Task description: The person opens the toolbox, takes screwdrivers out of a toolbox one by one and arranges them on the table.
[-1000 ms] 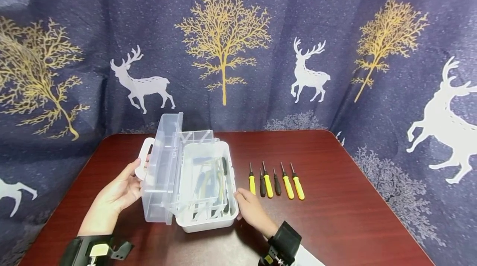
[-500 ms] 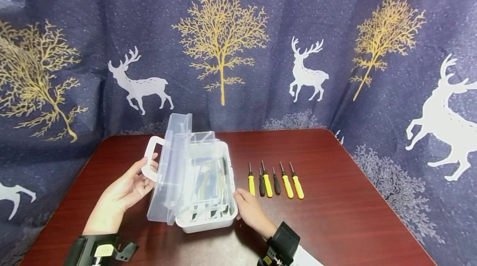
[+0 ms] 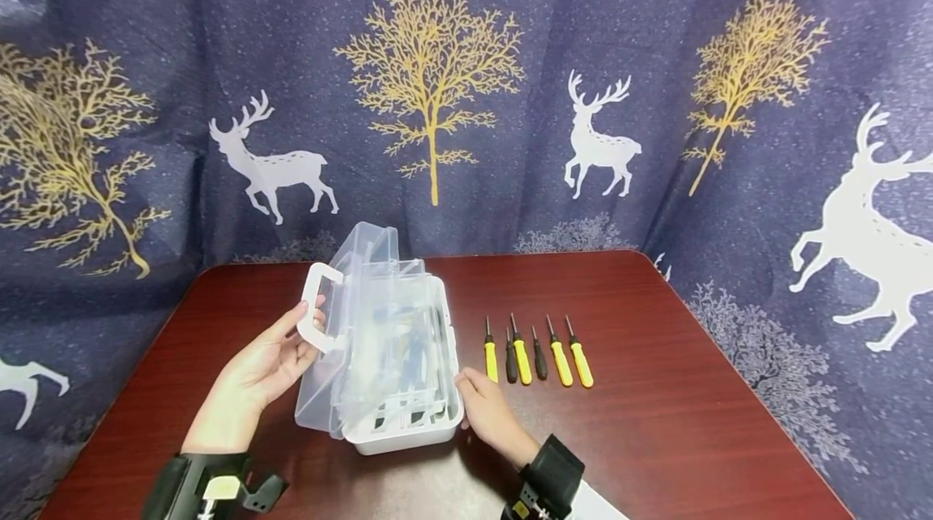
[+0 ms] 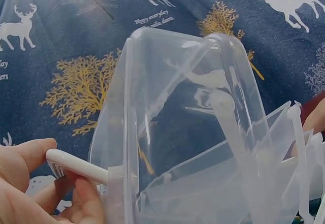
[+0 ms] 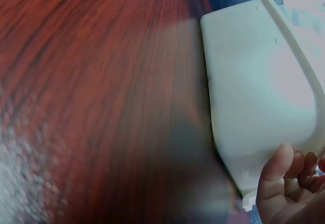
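Observation:
A toolbox with a white base (image 3: 404,445) stands in the middle of the table, its clear lid (image 3: 362,249) tilted partway over it from the left. Thumb and fingers of my left hand (image 3: 271,358) grip the white handle (image 3: 313,309) on that lid, also seen in the left wrist view. My right hand (image 3: 492,415) holds the base at its right side, near the front corner; the right wrist view shows bent fingers against the white wall (image 5: 254,82). Inside, tools blur behind the clear plastic inner tray (image 3: 411,265).
Right of the toolbox lies a row of several screwdrivers, such as a yellow-handled one (image 3: 560,362) and a black-handled one (image 3: 540,362). They rest on the red-brown table (image 3: 656,423). A dark blue curtain (image 3: 510,204) with deer and trees hangs behind.
The left hand has moved right and swung the lid by its handle further over the base. The right hand stays at the base's right side.

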`<state>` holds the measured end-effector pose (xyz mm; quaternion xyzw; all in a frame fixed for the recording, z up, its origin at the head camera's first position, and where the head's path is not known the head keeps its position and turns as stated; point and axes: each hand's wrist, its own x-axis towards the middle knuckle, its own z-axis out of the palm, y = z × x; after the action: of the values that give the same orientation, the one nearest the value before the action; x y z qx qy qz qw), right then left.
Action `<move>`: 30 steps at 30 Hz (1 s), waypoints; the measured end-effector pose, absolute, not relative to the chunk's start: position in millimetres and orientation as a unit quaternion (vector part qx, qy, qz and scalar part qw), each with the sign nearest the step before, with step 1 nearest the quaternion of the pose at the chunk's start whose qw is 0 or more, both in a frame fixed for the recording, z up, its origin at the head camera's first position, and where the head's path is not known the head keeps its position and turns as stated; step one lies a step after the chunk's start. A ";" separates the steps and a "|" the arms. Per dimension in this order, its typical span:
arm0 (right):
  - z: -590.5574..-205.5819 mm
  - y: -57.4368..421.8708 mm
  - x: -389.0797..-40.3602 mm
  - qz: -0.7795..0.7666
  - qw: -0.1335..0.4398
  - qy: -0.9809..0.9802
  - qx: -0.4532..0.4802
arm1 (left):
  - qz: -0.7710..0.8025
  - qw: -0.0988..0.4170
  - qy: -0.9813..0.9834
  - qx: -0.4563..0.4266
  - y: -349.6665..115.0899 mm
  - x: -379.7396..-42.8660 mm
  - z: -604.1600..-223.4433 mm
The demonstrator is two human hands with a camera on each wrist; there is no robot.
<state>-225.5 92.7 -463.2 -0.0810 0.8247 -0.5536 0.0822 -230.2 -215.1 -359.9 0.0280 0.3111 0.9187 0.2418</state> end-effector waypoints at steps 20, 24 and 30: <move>-466.5 91.7 -225.2 -0.563 0.075 0.819 -0.080 | 0.842 0.169 0.511 -0.044 -171.8 -234.4 -352.2; -466.2 90.8 -224.2 -0.563 0.067 0.820 -0.079 | 0.814 0.161 0.555 -0.048 -163.1 -235.6 -353.1; -466.0 91.2 -224.0 -0.568 0.065 0.817 -0.071 | 0.791 0.155 0.590 -0.042 -152.6 -236.4 -353.5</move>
<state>-224.0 91.2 -466.0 -0.0711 0.8170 -0.5685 0.0655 -236.4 -152.6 -353.5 -0.0418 0.5900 0.7913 0.1549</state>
